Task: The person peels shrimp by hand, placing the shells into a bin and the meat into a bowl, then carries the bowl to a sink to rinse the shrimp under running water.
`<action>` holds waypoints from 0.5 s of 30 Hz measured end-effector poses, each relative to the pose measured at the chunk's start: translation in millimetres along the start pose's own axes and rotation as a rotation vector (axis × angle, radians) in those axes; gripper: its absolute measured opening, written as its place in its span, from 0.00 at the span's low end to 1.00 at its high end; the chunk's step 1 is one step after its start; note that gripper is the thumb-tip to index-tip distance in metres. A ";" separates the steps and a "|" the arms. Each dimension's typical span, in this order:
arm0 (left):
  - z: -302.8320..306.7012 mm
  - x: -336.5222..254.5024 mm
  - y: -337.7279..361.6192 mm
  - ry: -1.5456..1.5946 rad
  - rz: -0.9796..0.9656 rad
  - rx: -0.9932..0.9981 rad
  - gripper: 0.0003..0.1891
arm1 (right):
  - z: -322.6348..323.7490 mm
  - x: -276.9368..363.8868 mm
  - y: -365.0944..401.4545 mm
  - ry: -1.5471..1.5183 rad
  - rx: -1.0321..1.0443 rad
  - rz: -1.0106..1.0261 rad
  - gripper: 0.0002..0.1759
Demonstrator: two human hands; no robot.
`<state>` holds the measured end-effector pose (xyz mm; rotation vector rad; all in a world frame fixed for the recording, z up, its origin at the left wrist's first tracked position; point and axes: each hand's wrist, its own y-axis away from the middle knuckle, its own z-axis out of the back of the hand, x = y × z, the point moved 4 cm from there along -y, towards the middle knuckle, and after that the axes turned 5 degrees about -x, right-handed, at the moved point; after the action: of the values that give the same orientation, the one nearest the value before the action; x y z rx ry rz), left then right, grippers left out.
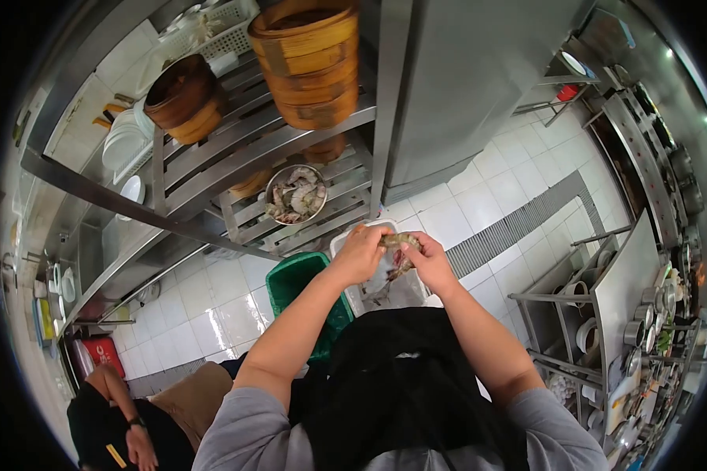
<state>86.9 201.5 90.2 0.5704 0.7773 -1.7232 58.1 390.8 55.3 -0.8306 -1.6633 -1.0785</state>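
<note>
Between my two hands is a raw shrimp [401,240], greyish-brown and curved, held above a white tub [363,300]. My left hand [361,253] pinches one end of it. On its other side, my right hand [430,263] has its fingers closed round the body. The tub holds some liquid and small grey bits that I cannot make out well. Just left of the tub stands a green bin [300,275], partly hidden by my left forearm. A metal bowl [322,206] heaped with more shrimp rests on the low slatted shelf ahead.
Bamboo steamers [306,71] stand on the metal rack [212,169] ahead, and a steel cabinet [479,78] is to its right. Another person [137,420] is at the lower left. Shelving with pans [636,334] lines the right side. A floor drain grate [518,224] crosses the tiles.
</note>
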 end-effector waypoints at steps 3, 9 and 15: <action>-16.4 -14.8 4.9 -0.025 -0.035 0.019 0.24 | 7.7 -8.9 8.9 -0.025 -0.099 -0.008 0.13; -34.7 -30.0 0.5 -0.169 -0.153 0.021 0.23 | 15.6 -21.6 18.9 0.005 -0.132 -0.057 0.13; -57.4 -34.5 8.0 -0.279 -0.011 -0.013 0.13 | 8.7 5.2 35.6 0.610 -0.277 0.132 0.15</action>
<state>103.5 265.0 74.7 0.3083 0.5930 -1.7596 84.9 412.6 68.7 -0.6789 -0.9536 -1.3233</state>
